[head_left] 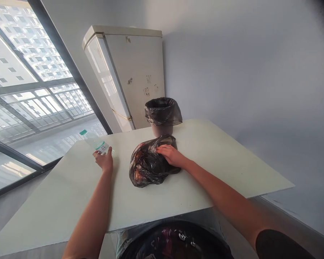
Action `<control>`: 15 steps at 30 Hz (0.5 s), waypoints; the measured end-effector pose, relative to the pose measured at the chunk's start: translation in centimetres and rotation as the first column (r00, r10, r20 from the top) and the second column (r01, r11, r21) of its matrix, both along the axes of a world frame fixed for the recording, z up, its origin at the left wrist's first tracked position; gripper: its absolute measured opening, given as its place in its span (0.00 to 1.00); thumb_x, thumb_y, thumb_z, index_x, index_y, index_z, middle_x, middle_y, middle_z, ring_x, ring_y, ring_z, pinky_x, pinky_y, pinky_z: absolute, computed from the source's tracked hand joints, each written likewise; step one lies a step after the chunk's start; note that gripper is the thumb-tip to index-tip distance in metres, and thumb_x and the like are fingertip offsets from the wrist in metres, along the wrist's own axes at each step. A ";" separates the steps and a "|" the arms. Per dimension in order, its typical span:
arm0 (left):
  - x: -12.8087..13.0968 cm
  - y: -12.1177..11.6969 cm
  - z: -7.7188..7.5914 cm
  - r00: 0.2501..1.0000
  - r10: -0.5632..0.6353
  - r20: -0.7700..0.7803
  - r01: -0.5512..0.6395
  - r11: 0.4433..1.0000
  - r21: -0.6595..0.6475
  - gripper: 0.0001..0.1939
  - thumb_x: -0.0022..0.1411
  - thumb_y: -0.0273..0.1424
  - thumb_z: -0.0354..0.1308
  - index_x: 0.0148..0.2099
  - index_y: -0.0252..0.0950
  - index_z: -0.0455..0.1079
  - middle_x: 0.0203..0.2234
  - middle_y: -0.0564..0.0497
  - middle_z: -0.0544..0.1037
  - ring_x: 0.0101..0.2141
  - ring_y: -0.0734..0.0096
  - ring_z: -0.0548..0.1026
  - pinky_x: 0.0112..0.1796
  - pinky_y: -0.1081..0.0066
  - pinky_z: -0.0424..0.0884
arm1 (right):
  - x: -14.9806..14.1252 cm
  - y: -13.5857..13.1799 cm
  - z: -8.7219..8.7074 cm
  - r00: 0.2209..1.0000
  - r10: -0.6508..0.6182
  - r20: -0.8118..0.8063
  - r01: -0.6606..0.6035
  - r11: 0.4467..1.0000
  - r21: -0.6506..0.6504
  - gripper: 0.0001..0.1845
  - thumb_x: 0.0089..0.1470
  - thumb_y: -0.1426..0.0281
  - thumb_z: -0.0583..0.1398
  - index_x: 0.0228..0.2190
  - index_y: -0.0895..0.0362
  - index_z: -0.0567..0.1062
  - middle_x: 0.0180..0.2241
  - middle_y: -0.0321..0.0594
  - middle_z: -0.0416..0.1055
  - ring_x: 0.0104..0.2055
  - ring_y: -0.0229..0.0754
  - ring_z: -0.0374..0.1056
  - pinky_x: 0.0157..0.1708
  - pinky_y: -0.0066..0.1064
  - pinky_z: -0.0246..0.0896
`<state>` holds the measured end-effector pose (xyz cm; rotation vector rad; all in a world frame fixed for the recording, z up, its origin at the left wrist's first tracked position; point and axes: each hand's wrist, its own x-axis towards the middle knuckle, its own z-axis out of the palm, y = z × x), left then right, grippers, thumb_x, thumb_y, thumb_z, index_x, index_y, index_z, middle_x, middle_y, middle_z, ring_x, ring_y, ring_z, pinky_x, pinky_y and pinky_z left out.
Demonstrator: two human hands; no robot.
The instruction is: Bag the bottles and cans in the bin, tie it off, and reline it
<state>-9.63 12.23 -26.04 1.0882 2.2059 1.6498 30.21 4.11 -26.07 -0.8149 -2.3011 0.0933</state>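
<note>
- There are two hands of one person: the left hand [104, 160] and the right hand [171, 155].
- I count one transparent plastic bottle with a green cap and a white-and-green label [98, 144]. It is in the fingers of the left hand, which are clamped around its lower part, with the thumb on one side and the other fingers on the opposite side.
- The bottle looks clear and colourless; its cap points away from these fingers. I cannot tell whether its base touches the table.
- I count one crumpled black plastic bag [148, 163], lying directly under the fingers of the right hand. It is thin, shiny and wrinkled, bulging, and orange-brown patches show through it; what is inside, I cannot tell.
- The right fingers are close together and lie over the top of the bag. Whether they pinch the plastic, I cannot tell.
- One brownish-pink round bin with a black plastic liner [162, 130] stands just beyond the right fingers; the liner is folded over its rim.
- One pale, smooth-topped table [218, 151] extends below both hands.
- One off-white refrigerator with worn marks [140, 72] stands farther beyond the fingers.
</note>
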 end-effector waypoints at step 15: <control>-0.7 0.5 -0.6 0.981 -0.046 -0.189 0.011 0.984 -0.180 0.35 0.62 0.39 0.64 0.64 0.26 0.61 0.61 0.25 0.73 0.64 0.36 0.70 0.64 0.46 0.66 | 0.2 -0.3 1.0 0.991 -0.049 0.127 0.058 0.996 -0.062 0.37 0.53 0.74 0.66 0.64 0.55 0.69 0.65 0.52 0.70 0.69 0.60 0.59 0.68 0.57 0.47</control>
